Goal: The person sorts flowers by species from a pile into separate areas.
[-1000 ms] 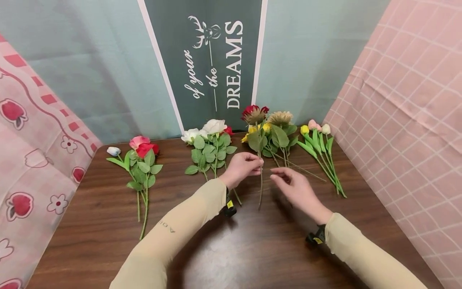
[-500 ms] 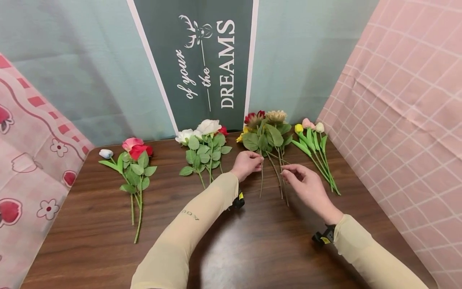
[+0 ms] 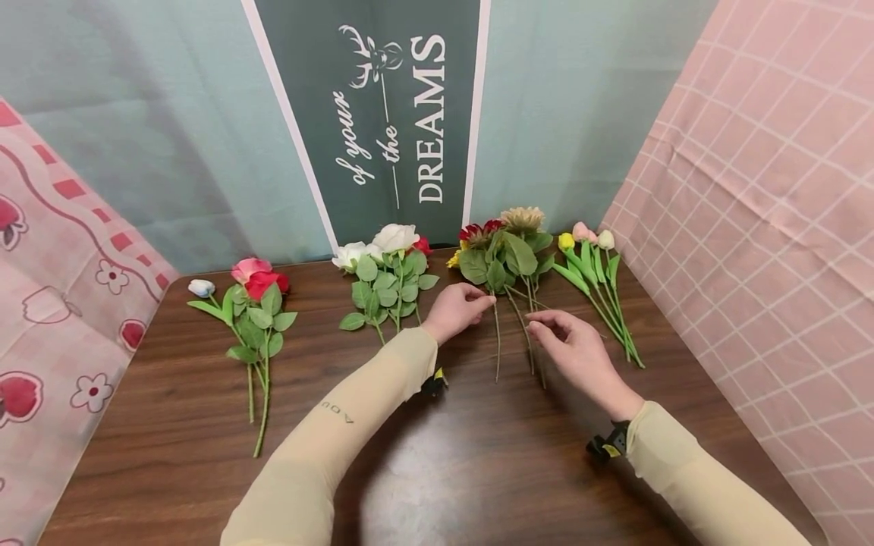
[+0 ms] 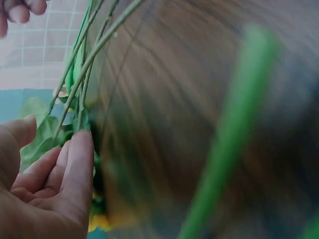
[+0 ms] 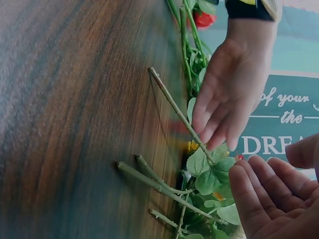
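My left hand (image 3: 459,311) has its fingertips right at the thin stem (image 3: 497,341) of a dark red flower (image 3: 481,231). In the left wrist view the thumb stands apart from the loosely extended fingers (image 4: 77,172). This flower lies in a leafy bunch with a beige flower (image 3: 523,219) and yellow petals (image 3: 456,258). Close to the bunch's other stems (image 5: 144,174) is my right hand (image 3: 576,353). Its thumb and fingers (image 5: 254,189) are spread apart in the right wrist view, with nothing between them.
Left of the bunch lie white roses (image 3: 394,239) with a red bloom behind. Farther left are a pink-red rose (image 3: 259,278) and a pale blue tulip (image 3: 201,288). Tulips (image 3: 604,296) lie at the right. Fabric walls (image 3: 751,189) border the wooden table (image 3: 437,485).
The dark red flower has come down from a raised hold onto the bunch. My left fingers have loosened from its stem and drawn slightly left. The right hand has shifted to the other stems.
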Demonstrator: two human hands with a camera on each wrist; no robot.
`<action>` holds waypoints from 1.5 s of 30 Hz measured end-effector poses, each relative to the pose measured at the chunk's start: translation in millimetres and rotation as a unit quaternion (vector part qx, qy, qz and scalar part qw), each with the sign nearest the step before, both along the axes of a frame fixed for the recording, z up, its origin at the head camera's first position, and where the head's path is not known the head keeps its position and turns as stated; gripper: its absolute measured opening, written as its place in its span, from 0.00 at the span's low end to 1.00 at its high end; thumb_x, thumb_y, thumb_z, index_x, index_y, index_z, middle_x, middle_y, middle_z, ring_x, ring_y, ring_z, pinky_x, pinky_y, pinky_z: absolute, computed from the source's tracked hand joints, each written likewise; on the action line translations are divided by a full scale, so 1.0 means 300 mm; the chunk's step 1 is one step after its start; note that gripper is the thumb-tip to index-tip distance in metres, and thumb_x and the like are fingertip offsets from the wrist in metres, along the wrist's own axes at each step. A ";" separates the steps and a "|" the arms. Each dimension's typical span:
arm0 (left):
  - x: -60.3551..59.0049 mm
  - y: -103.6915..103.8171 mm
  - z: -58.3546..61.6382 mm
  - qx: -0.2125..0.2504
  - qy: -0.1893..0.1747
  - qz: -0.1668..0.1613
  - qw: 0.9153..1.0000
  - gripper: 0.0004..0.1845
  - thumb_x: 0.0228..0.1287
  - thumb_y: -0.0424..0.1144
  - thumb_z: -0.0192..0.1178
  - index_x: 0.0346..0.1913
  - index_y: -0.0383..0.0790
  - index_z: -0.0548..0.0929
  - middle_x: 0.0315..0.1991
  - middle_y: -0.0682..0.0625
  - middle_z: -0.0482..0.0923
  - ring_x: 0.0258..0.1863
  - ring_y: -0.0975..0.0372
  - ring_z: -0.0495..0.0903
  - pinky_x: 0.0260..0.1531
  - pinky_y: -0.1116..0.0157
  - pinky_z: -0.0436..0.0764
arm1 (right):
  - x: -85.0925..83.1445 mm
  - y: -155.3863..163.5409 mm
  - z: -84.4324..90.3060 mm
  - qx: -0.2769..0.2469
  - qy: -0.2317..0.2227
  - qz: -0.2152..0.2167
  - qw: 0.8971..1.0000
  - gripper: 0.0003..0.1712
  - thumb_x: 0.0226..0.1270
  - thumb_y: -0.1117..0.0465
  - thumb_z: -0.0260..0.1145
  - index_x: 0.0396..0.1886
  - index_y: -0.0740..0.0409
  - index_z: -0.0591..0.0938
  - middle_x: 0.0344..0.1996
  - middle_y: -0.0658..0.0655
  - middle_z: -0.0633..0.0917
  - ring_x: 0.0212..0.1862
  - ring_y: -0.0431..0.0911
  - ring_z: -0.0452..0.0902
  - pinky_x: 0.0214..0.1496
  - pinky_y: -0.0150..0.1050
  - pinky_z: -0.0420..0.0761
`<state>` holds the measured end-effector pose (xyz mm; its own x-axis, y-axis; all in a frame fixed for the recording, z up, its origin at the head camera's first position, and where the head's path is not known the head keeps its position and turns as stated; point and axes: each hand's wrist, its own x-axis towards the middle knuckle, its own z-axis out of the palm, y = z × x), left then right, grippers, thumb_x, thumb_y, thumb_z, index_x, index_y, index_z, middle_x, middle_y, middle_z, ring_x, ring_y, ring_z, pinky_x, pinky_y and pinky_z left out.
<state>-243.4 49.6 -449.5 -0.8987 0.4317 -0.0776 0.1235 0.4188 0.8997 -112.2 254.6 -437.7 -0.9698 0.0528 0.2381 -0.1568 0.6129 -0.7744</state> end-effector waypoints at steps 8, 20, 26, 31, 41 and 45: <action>0.042 -0.273 0.072 -0.101 0.183 -0.015 0.978 0.22 0.74 0.49 0.63 0.63 0.41 0.82 0.61 0.48 0.80 0.63 0.54 0.76 0.64 0.54 0.73 | -0.043 -0.065 0.001 0.045 -0.037 0.057 0.997 0.20 0.77 0.50 0.63 0.59 0.55 0.84 0.48 0.52 0.87 0.46 0.46 0.81 0.46 0.44 0.81; 0.043 -0.979 0.118 -0.222 0.201 0.127 0.946 0.16 0.71 0.37 0.60 0.56 0.30 0.81 0.51 0.34 0.81 0.51 0.44 0.79 0.51 0.43 0.77 | -0.137 -0.403 0.019 0.200 0.002 0.227 0.953 0.19 0.75 0.53 0.65 0.60 0.56 0.84 0.57 0.53 0.85 0.61 0.50 0.79 0.65 0.48 0.76; 0.047 -1.149 0.139 -0.286 0.101 0.107 0.947 0.13 0.72 0.39 0.58 0.43 0.30 0.83 0.35 0.40 0.82 0.31 0.52 0.77 0.34 0.55 0.76 | -0.199 -0.673 0.028 0.297 0.015 0.316 0.901 0.24 0.77 0.51 0.62 0.66 0.56 0.80 0.61 0.54 0.82 0.65 0.48 0.76 0.70 0.43 0.71; 0.037 -1.178 0.142 -0.326 0.045 0.066 0.942 0.22 0.69 0.43 0.60 0.17 0.44 0.69 0.14 0.56 0.59 0.16 0.62 0.59 0.23 0.62 0.63 | -0.230 -0.905 0.045 0.365 0.027 0.349 0.863 0.25 0.78 0.49 0.60 0.68 0.54 0.79 0.64 0.52 0.81 0.66 0.46 0.74 0.72 0.40 0.68; -0.003 -1.141 0.140 -0.382 -0.027 0.043 0.923 0.25 0.66 0.49 0.65 0.14 0.46 0.70 0.12 0.55 0.64 0.14 0.62 0.67 0.22 0.62 0.72 | -0.272 -1.132 0.040 0.416 0.033 0.340 0.843 0.15 0.76 0.47 0.62 0.51 0.49 0.85 0.46 0.48 0.85 0.51 0.43 0.81 0.60 0.38 0.75; 0.001 -1.130 0.144 -0.382 -0.045 0.045 0.922 0.21 0.65 0.47 0.65 0.17 0.45 0.72 0.14 0.54 0.68 0.16 0.61 0.71 0.21 0.63 0.74 | -0.267 -1.146 0.022 0.414 0.019 0.338 0.845 0.12 0.76 0.48 0.62 0.45 0.48 0.85 0.42 0.48 0.86 0.47 0.45 0.82 0.54 0.39 0.79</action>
